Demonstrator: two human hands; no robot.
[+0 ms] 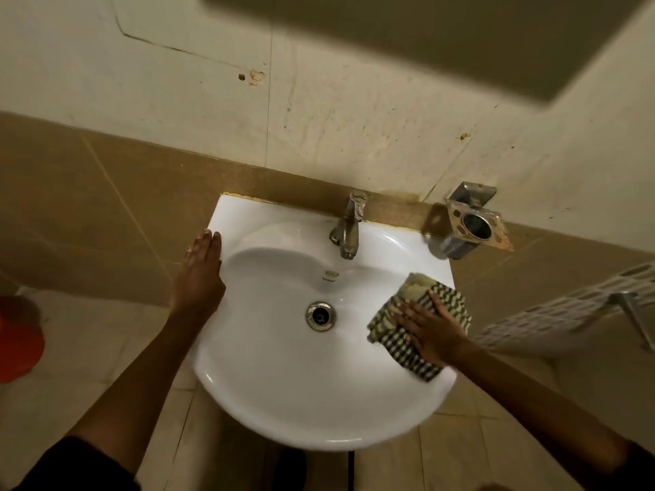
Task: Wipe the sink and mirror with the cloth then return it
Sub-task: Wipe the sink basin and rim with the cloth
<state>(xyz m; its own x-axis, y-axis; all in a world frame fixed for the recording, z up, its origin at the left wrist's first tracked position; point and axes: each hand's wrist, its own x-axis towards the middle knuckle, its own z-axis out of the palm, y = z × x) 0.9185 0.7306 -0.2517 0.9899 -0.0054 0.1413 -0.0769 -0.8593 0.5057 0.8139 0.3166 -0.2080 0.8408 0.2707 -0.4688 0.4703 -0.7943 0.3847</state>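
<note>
A white wall-mounted sink [283,395] fills the middle of the head view, with a metal drain [321,315] in its bowl and a steel tap [349,226] at the back. A black-and-white checked cloth [400,349] lies on the sink's right rim. My right hand [430,329] presses flat on top of it, fingers spread. My left hand [200,271] rests flat on the sink's left rim and holds nothing. The lower edge of the mirror [425,37] shows dark at the top of the view.
A metal cup holder [475,221] is fixed to the wall right of the tap. A white perforated rack [574,313] sticks out at the right. An orange bucket [19,340] stands on the floor at the left. Tiled wall runs behind the sink.
</note>
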